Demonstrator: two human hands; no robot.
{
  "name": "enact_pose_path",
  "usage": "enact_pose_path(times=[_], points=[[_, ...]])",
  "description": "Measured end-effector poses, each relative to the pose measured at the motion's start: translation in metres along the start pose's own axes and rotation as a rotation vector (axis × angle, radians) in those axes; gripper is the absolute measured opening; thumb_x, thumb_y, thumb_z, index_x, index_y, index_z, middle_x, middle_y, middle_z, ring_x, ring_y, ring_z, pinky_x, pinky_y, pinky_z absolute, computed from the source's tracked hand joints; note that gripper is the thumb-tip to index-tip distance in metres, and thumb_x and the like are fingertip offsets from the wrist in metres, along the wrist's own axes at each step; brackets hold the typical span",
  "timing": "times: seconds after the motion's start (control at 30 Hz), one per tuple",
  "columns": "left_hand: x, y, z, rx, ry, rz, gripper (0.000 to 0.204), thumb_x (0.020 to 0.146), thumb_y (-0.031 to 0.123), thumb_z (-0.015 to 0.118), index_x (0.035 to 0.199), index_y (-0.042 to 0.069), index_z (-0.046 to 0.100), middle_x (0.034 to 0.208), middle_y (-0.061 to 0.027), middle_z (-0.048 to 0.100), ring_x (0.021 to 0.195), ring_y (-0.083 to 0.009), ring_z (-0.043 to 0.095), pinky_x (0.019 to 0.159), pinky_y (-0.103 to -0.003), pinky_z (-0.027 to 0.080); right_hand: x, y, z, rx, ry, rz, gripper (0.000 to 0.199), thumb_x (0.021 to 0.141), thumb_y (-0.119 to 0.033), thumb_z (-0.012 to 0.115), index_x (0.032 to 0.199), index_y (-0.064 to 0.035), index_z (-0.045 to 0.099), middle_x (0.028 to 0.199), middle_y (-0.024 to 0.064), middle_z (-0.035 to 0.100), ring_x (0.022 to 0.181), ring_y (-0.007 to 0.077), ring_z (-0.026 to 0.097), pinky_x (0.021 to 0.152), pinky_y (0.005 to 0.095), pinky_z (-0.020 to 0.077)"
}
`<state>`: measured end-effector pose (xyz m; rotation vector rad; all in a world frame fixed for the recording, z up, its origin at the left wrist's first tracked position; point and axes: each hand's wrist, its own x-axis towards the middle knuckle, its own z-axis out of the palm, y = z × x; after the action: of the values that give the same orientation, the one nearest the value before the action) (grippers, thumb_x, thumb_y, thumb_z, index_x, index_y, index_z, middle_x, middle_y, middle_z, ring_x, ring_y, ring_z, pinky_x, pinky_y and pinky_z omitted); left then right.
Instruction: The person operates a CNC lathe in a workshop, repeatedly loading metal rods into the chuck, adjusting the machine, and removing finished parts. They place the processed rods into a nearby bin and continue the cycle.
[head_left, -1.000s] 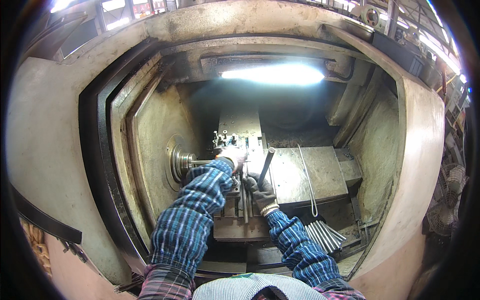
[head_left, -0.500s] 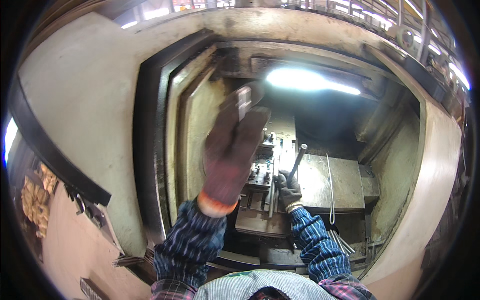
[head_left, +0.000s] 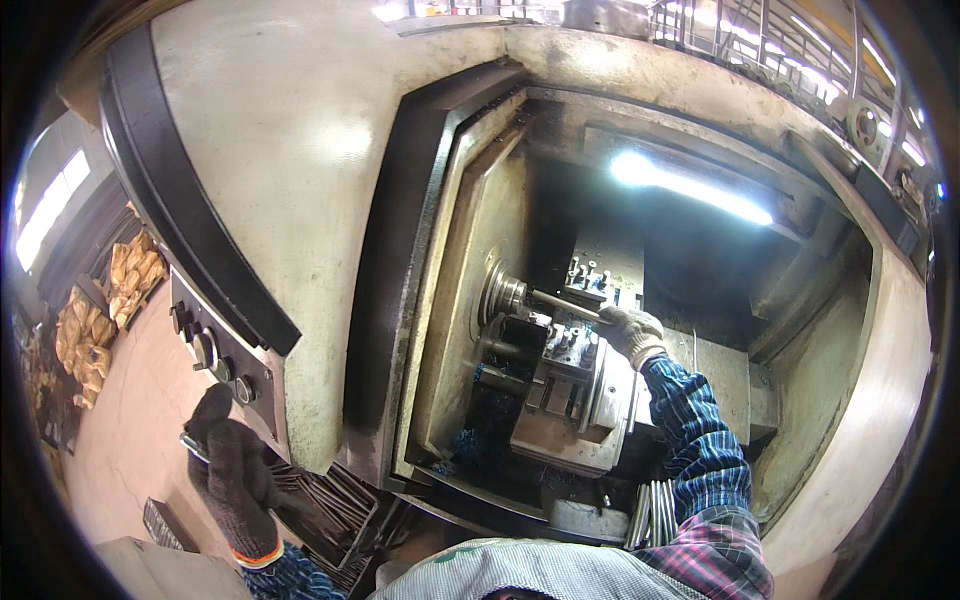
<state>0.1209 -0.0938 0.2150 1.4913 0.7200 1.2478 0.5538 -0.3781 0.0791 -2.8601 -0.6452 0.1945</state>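
Observation:
Inside the lathe, my right hand (head_left: 634, 335), in a grey glove, is closed on a metal rod (head_left: 568, 305). The rod's left end reaches to the round spindle chuck (head_left: 508, 292); whether it sits inside cannot be told. Just below the rod is the tool block (head_left: 570, 350) with its bolts. My left hand (head_left: 232, 462), in a dark glove with an orange cuff edge, is outside the machine beside the control panel (head_left: 228, 365). Its fingers are bent around a short shiny metal piece (head_left: 196, 448), mostly hidden, while one fingertip points up near the panel's knobs (head_left: 204, 350).
A tray of many thin metal rods (head_left: 335, 505) lies below the panel. More rods (head_left: 655, 512) stand bundled near my right forearm. The lathe's door frame (head_left: 400, 270) rises between my hands. A bright lamp (head_left: 690, 188) lights the cavity. Wrapped yellowish bundles (head_left: 85, 340) lie at far left.
My left hand has moved from inside the machine out and down left to the control panel. My right hand has brought its rod from upright to nearly level, toward the chuck. The view has turned left.

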Motion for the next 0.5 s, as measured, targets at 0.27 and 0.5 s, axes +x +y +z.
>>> enact_pose_path(times=[0.27,0.5], points=[[0.028,-0.031,-0.063,0.228,0.118,0.064,0.043,0.105,0.03,0.058,0.138,0.002,0.06,0.098,-0.0028,0.066,0.051,-0.0017,0.041,0.043,-0.021,0.031,0.035,0.008,0.005,-0.109,0.051,-0.229,0.038,0.092,-0.051,0.063,0.104,-0.0183,0.076,0.094,0.0087,0.075,0.089,0.0292,0.073,0.078,0.0415,0.0563],[0.079,-0.094,-0.017,0.138,0.087,0.224,0.039,0.107,0.023,0.054,0.14,0.002,0.058,0.12,-0.0056,0.067,0.102,-0.0116,0.061,0.085,-0.028,0.05,0.054,0.004,0.029,0.08,-0.095,-0.101,0.035,0.095,-0.044,0.062,0.113,-0.0159,0.072,0.105,0.0099,0.075,0.103,0.0278,0.071,0.088,0.0387,0.0546]])
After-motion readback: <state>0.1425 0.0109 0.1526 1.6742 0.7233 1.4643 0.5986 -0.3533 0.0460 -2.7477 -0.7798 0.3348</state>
